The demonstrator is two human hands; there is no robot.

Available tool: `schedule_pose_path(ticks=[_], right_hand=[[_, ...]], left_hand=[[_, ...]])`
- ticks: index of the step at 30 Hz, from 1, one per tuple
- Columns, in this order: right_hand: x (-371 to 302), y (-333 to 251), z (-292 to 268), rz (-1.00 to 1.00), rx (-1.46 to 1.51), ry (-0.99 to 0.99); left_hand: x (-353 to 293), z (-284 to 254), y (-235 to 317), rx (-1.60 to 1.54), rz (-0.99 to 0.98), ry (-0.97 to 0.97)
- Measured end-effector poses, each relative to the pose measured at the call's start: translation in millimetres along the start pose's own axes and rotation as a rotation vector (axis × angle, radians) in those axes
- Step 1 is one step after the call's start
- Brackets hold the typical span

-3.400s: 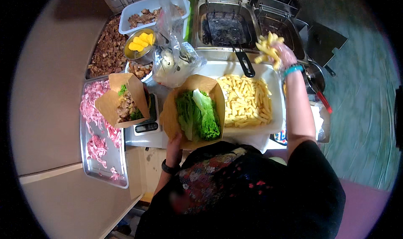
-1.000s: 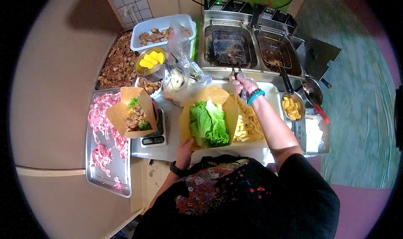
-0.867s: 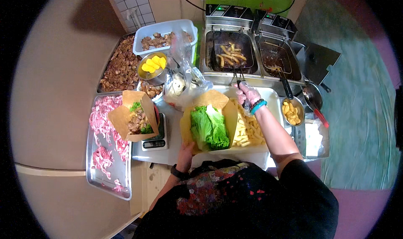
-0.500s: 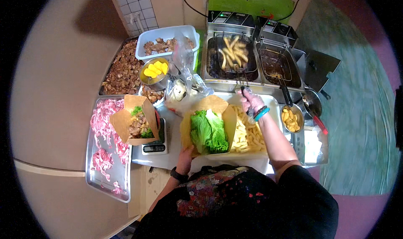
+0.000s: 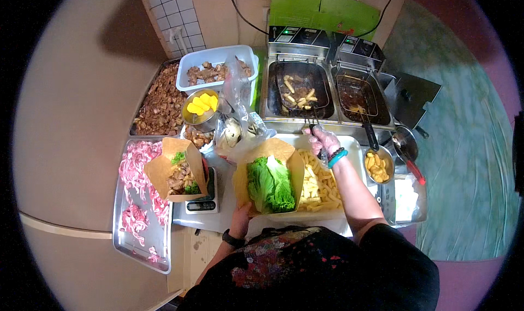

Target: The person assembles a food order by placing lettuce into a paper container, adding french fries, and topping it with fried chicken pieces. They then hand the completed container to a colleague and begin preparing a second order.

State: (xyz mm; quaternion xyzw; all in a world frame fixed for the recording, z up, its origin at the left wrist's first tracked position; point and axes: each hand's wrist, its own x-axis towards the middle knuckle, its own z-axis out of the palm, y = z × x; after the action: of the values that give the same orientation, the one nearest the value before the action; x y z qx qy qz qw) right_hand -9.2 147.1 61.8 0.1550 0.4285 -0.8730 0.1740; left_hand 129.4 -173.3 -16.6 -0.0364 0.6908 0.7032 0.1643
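Note:
My left hand (image 5: 240, 219) grips the lower left edge of an open brown paper food box (image 5: 296, 172). Green lettuce leaves (image 5: 270, 184) fill the box. A clear plastic glove covers my right hand (image 5: 326, 141), its fingers closed around the dark handle of the fry basket (image 5: 310, 110). That basket sits down in the left fryer's well, with several golden fries (image 5: 299, 99) showing in the dark oil. Under my right forearm, pale uncooked fries (image 5: 321, 182) lie in a white tray (image 5: 352, 147).
A filled paper box (image 5: 158, 172) stands on a kitchen scale (image 5: 203, 206) at left. Beyond it are a raw meat tray (image 5: 158, 245), cooked meat (image 5: 158, 103) and a bowl of yellow slices (image 5: 202, 120). A second fryer basket (image 5: 357, 95) and a pot of potato wedges (image 5: 377, 166) are at right.
The fries, bunched up high and blurred before, now lie lower in the basket with fewer showing. My right hand keeps its hold on the handle; my left still holds the box.

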Motion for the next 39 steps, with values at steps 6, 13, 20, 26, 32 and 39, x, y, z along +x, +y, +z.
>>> schedule_pose_path(ticks=[6,13,20,26,32,39], right_hand=[[20,-8,5,-0.014,-0.115,0.125],[-54,-54,1,-0.762,-1.665,1.010],[-43,-95,-155,-0.119,-0.506,0.594],[-65,-86,-153,-0.129,0.257,0.105],[-106,-131,-94,-0.234,0.182,0.166],[-101,-198,-95,-0.134,0.229,0.080]], left_hand=[[3,-5,20,0.767,0.202,-0.200],[0,-4,-18,0.149,0.175,-0.006],[-1,0,3,0.166,0.083,-0.030],[7,-6,-7,0.245,0.113,-0.047],[1,-11,-14,0.268,0.054,-0.063],[4,-7,-19,-0.070,-0.088,0.018]])
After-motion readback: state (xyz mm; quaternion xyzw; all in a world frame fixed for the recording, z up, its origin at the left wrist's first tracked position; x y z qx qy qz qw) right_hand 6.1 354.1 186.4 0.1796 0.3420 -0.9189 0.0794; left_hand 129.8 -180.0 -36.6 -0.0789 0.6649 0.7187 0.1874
